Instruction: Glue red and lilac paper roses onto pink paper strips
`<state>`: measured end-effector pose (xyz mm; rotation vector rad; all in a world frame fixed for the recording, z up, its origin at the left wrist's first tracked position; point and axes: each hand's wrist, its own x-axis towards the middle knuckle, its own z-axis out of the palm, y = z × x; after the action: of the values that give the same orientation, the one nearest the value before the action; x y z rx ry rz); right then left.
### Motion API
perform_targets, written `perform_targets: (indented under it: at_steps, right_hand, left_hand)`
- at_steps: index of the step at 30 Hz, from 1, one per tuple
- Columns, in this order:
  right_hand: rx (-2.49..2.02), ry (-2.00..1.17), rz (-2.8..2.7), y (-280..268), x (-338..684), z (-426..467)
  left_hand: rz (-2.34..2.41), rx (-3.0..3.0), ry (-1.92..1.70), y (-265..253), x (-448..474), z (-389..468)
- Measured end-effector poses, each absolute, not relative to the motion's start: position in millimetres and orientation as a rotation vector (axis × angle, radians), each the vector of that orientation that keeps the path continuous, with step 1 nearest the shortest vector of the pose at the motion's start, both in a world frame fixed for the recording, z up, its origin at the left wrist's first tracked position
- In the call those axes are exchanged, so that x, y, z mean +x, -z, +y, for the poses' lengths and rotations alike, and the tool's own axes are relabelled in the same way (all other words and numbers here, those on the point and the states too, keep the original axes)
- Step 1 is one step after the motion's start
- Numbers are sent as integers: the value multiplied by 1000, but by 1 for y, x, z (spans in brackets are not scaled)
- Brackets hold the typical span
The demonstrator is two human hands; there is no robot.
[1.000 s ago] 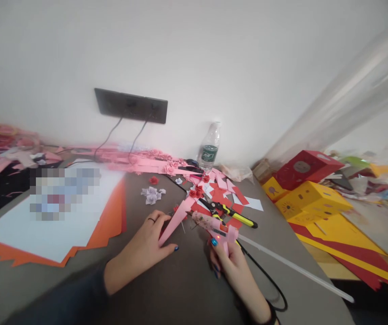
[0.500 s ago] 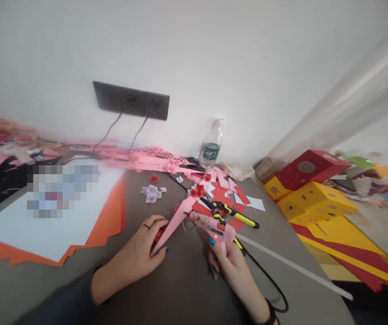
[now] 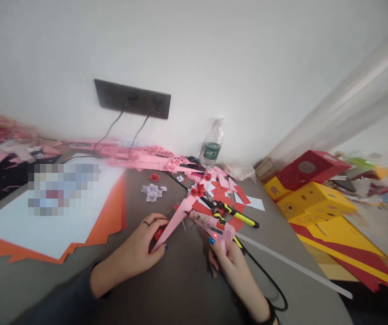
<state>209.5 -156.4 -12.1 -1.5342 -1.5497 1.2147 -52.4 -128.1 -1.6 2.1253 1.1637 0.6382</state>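
Note:
My left hand (image 3: pixel 138 246) is closed on a long, pointed pink paper strip (image 3: pixel 173 221), with red paper roses (image 3: pixel 198 189) at its far end. A bit of red paper (image 3: pixel 159 233) shows beside those fingers, partly hidden. In my right hand (image 3: pixel 227 257) is a pink hot glue gun (image 3: pixel 210 224), its small light glowing orange. The nozzle points left and lies against or very near the strip's edge; I cannot tell if they touch. A long clear glue stick (image 3: pixel 295 265) sticks out of the gun's back.
Yellow-and-black pliers (image 3: pixel 236 214) lie behind the gun among red and pink paper scraps (image 3: pixel 222 194). Lilac paper flowers (image 3: pixel 152 193) and a water bottle (image 3: pixel 212 144) stand farther back. White sheets (image 3: pixel 51 234) over orange paper lie left; yellow and red boxes (image 3: pixel 315 203) are at right.
The view shifts very slightly. Both hands, the strip and the glue gun keep nearly the same places.

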Motion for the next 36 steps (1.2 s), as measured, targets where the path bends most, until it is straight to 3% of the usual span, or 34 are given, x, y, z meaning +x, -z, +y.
perform_targets:
  at_steps: [14, 22, 25, 30, 36]
  right_hand:
    - [-1549, -1194, -1605, 6, 208, -157]
    - [-1677, -556, -1931, -25, 213, -157]
    - [-1608, -472, -1992, -39, 222, -150]
    - [-1519, -595, -1712, -48, 265, -132]
    - [-1489, -403, -1437, -23, 328, -97]
  left_hand:
    - [1152, 2125, -660, 4, -52, -127]
    - [1157, 2108, -638, 2, -51, -127]
    - [1160, 2098, -640, 2, -52, -126]
    - [1155, 2058, -632, 0, -53, -126]
    - [1163, 2037, -682, -20, -73, -119]
